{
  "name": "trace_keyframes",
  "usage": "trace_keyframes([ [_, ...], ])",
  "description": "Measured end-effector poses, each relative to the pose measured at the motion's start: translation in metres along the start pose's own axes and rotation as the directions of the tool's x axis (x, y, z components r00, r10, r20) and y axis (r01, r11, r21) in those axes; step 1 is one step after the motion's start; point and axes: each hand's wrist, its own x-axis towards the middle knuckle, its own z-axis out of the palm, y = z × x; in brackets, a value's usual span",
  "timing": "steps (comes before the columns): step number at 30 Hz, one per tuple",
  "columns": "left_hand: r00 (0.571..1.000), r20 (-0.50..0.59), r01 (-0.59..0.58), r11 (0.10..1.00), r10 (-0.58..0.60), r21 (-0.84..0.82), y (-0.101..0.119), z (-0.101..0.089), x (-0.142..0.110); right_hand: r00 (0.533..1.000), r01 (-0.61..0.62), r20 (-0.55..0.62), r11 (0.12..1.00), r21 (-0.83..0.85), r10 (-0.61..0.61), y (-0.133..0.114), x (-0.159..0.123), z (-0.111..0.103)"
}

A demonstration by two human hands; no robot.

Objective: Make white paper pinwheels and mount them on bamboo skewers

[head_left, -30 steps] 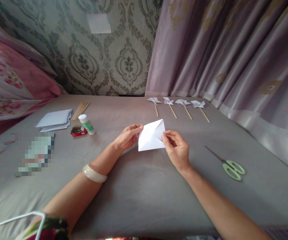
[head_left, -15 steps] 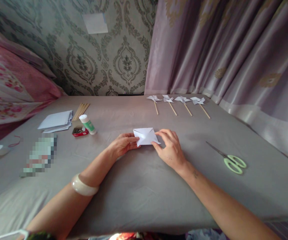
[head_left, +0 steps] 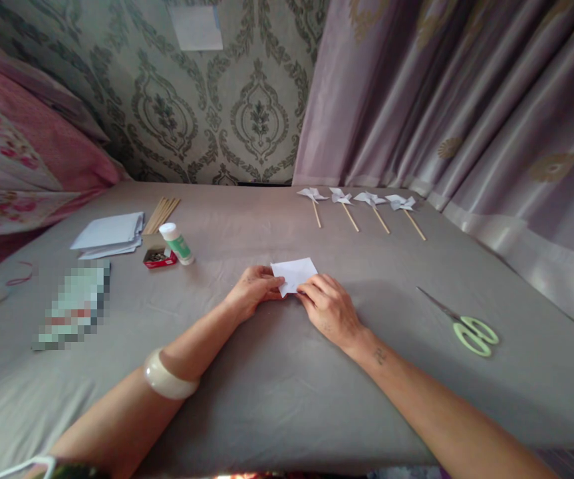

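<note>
A small piece of white paper (head_left: 295, 273) is held between my two hands, a little above the grey cloth or resting on it; I cannot tell which. My left hand (head_left: 257, 289) pinches its left edge, thumb on top and fingers beneath. At the lower right corner, my right hand (head_left: 329, 307) has its fingertips closed on the paper's edge. The paper's surface looks mostly flat, with a pointed corner sticking out at the lower left.
Scissors (head_left: 473, 334) with green handles lie to the right. Several paper pinwheels (head_left: 370, 199) on sticks lie at the back. On the left are a paper stack (head_left: 110, 233), wooden sticks (head_left: 163, 214), a glue stick (head_left: 177, 245), a small red box (head_left: 159, 258) and a blurred packet (head_left: 73, 306).
My right hand has shifted from the paper's right side to its lower right corner. The paper's envelope-like creases no longer show. The view has moved slightly.
</note>
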Motion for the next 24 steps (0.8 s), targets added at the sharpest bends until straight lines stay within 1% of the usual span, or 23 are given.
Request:
trace_keyframes([
  [1, 0.995, -0.070, -0.068, 0.992, 0.076, 0.109, -0.001, 0.000, -0.002, 1.000, -0.008, 0.012, 1.000, 0.008, 0.008, 0.000, 0.000, 0.000],
  [2, 0.972, -0.139, -0.150, 0.956, 0.189, 0.253, -0.002, 0.000, -0.004, 0.999, -0.020, 0.027, 1.000, 0.018, 0.019, 0.000, -0.001, 0.000],
  [3, 0.926, -0.182, -0.232, 0.881, 0.330, 0.413, -0.003, 0.000, -0.007, 0.998, -0.034, 0.045, 0.999, 0.031, 0.033, 0.001, -0.001, 0.000],
  [4, 0.863, -0.175, -0.307, 0.768, 0.474, 0.563, -0.004, -0.001, -0.010, 0.997, -0.053, 0.062, 0.997, 0.048, 0.050, 0.001, -0.001, 0.001],
  [5, 0.798, -0.118, -0.369, 0.634, 0.591, 0.680, -0.004, -0.002, -0.012, 0.994, -0.075, 0.079, 0.995, 0.068, 0.070, 0.001, -0.001, 0.001],
  [6, 0.744, -0.033, -0.420, 0.505, 0.667, 0.754, -0.004, -0.002, -0.013, 0.991, -0.102, 0.094, 0.991, 0.090, 0.094, 0.002, -0.001, 0.001],
  [7, 0.713, 0.059, -0.458, 0.401, 0.699, 0.793, -0.004, -0.003, -0.014, 0.987, -0.134, 0.108, 0.984, 0.116, 0.121, 0.002, 0.000, 0.001],
  [8, 0.705, 0.141, -0.485, 0.327, 0.695, 0.811, -0.004, -0.004, -0.015, 0.981, -0.168, 0.121, 0.975, 0.145, 0.152, 0.002, 0.000, 0.002],
  [10, 0.719, 0.261, -0.509, 0.232, 0.644, 0.829, -0.006, -0.004, -0.015, 0.966, -0.239, 0.144, 0.950, 0.203, 0.212, 0.003, 0.001, 0.002],
  [11, 0.729, 0.297, -0.509, 0.197, 0.617, 0.838, -0.006, -0.004, -0.015, 0.959, -0.269, 0.156, 0.936, 0.227, 0.238, 0.003, 0.002, 0.002],
  [14, 0.739, 0.351, -0.488, 0.097, 0.575, 0.868, -0.008, -0.001, -0.018, 0.941, -0.326, 0.185, 0.907, 0.268, 0.284, 0.004, 0.005, 0.001],
  [19, 0.721, 0.423, -0.472, -0.058, 0.548, 0.880, -0.010, 0.006, -0.027, 0.916, -0.389, 0.224, 0.871, 0.299, 0.332, 0.006, 0.012, 0.000],
  [24, 0.704, 0.479, -0.483, -0.143, 0.524, 0.864, -0.013, 0.009, -0.029, 0.845, -0.530, 0.280, 0.782, 0.327, 0.455, 0.010, 0.017, 0.002],
])
